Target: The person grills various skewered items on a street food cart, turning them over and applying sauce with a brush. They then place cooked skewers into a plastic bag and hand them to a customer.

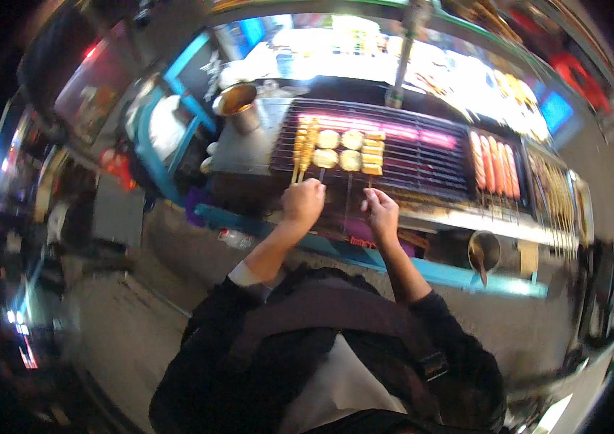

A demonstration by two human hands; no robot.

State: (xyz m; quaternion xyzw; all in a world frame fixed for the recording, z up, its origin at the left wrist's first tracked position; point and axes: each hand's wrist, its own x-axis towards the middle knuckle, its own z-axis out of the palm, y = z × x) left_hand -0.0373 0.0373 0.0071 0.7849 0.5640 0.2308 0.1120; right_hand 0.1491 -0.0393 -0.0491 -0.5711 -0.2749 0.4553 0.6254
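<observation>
At the left of the barbecue grill [426,160], my left hand [304,202] is closed around the stick ends of two narrow browned skewers [307,144]. My right hand [381,210] pinches the stick of a skewer of yellow blocks [373,154] between thumb and fingertips. Between them lie skewers of pale round slices [328,139], their sticks pointing towards me. All this food rests on the grill's wire rack. A heating element [377,127] glows pink behind and under the skewers.
Sausages on sticks [494,163] and a tray of thin skewers [554,190] stand at the right. A metal pot [240,111] of brown sauce is on the left. A container with a brush [484,252] hangs on the blue front rail [437,271]. A metal post [404,59] rises behind the grill.
</observation>
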